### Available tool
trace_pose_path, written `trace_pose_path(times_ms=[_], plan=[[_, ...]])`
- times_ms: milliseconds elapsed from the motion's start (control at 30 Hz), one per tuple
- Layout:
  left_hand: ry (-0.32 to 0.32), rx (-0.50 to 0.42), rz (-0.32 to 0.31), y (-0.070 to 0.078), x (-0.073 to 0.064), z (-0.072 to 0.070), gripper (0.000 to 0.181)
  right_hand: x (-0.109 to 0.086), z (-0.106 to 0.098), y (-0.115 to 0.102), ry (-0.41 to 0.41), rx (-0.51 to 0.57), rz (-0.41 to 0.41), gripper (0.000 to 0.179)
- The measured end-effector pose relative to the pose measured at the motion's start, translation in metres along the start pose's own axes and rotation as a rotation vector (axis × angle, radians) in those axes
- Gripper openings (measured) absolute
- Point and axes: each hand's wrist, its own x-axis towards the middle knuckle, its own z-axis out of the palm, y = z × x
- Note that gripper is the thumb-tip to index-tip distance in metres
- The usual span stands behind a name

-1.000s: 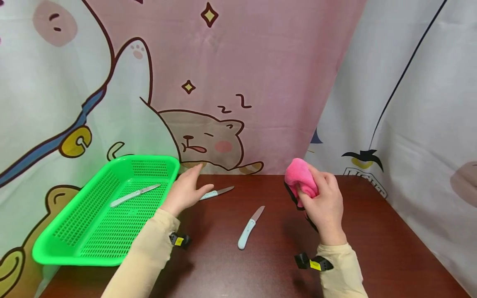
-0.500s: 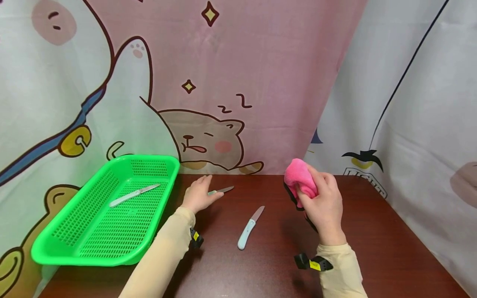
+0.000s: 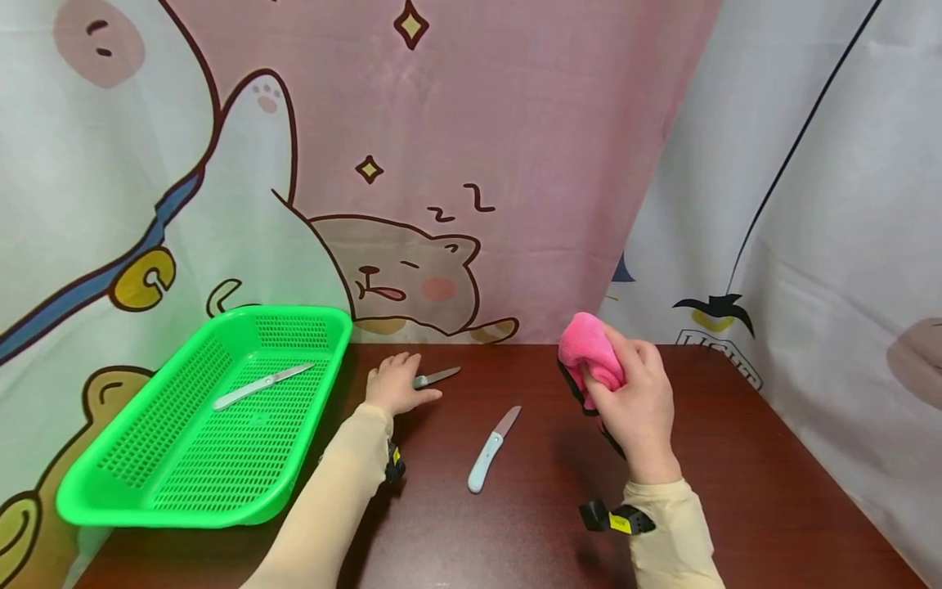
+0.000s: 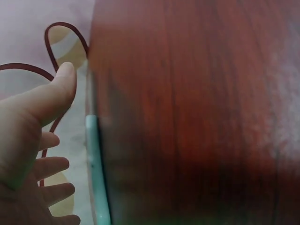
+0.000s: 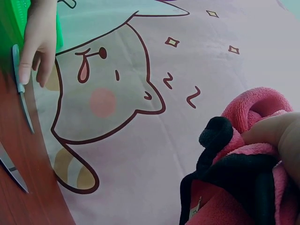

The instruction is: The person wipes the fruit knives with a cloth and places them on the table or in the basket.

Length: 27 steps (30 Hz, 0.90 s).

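The left hand [image 3: 396, 388] is holding its fingers spread at the handle end of the far knife [image 3: 437, 377], which is lying on the brown table [image 3: 773, 491]; whether any fingertip is touching that knife is hard to tell. The right hand [image 3: 639, 401] is pinching a bunched pink cloth [image 3: 589, 352] with dark edging above the table. A near knife [image 3: 486, 460] is lying between the hands, closer to the person, while a third knife [image 3: 261, 387] is resting inside the green basket [image 3: 169, 517].
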Motion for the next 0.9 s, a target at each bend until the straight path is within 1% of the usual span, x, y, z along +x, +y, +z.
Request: trace_pose_path(times_ms=[167,333,467,533,900], plan=[[-0.009,0.067,-0.029,-0.0056,0.0023,0.0066,0.077,-0.0003,0.0013,0.0002,0.006,0.011,-0.016,0.056],[-0.028,0.086,-0.042,-0.0053,0.0031,0.0049,0.060,-0.0006,0.0020,-0.0002,0.000,0.008,-0.020,0.056],[-0.035,0.087,-0.048,-0.0025,0.0037,0.0009,0.043,-0.0001,0.0019,-0.0001,-0.003,0.004,-0.022,0.056],[-0.035,0.087,-0.055,-0.0016,0.0045,0.0006,0.038,0.0000,0.0019,0.0001,-0.003,0.003,-0.022,0.056],[-0.032,0.048,-0.119,-0.0012,0.0090,0.0071,0.022,0.0003,0.0013,0.0009,-0.016,0.005,-0.013,0.056]])
